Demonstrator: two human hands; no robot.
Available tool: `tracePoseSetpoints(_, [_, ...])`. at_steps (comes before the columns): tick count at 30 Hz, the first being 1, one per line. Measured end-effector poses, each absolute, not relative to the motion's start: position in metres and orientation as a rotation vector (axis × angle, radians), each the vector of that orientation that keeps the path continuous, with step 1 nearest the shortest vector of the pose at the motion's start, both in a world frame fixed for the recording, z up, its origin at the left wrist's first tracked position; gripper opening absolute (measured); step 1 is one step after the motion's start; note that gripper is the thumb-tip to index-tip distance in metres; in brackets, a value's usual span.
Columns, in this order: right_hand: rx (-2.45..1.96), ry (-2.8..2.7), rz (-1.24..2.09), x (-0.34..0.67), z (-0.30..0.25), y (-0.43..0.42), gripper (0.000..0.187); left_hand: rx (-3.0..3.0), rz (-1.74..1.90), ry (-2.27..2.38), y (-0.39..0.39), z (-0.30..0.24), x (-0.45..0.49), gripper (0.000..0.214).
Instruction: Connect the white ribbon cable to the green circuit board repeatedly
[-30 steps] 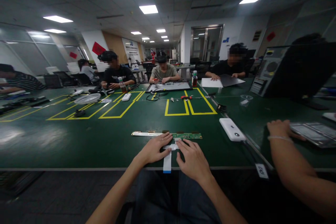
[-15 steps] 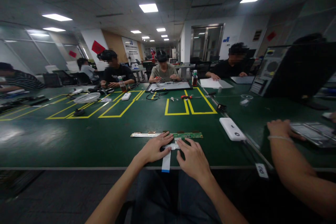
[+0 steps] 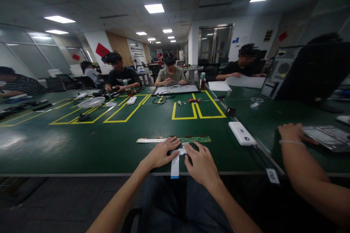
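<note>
A narrow green circuit board (image 3: 194,139) with a pale strip on its left end lies across the green table (image 3: 109,145) near the front edge. A white flat ribbon cable (image 3: 175,164) runs from the board toward me and hangs over the table edge. My left hand (image 3: 161,153) rests on the cable's top left with fingers stretched flat. My right hand (image 3: 201,162) lies beside it, fingers spread, fingertips pressing where the cable meets the board.
A white power bank (image 3: 241,133) lies to the right of the board. A neighbour's forearm (image 3: 303,167) and hand reach to flat silver devices (image 3: 322,137) at far right. Several people sit across the table by yellow tape boxes (image 3: 198,111), a screen panel (image 3: 176,89) and bottles.
My hands stay on the cable and board with only small finger shifts. The person at the back right has lifted a white sheet off the table.
</note>
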State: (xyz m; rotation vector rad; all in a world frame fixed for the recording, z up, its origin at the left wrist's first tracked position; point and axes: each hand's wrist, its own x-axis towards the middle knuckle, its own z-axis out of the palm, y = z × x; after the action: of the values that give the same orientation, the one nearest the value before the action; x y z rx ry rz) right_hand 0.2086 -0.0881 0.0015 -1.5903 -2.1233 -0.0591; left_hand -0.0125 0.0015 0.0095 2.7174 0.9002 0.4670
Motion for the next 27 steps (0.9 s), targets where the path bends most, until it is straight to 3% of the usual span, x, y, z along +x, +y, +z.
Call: tracePoseSetpoints(27, [-1.451, -2.113, 0.029, 0.2120, 0.0072, -0.0892, 0.043, 2.695, 0.535, 0.953, -0.0041, 0.0086, -0.0104, 0.053])
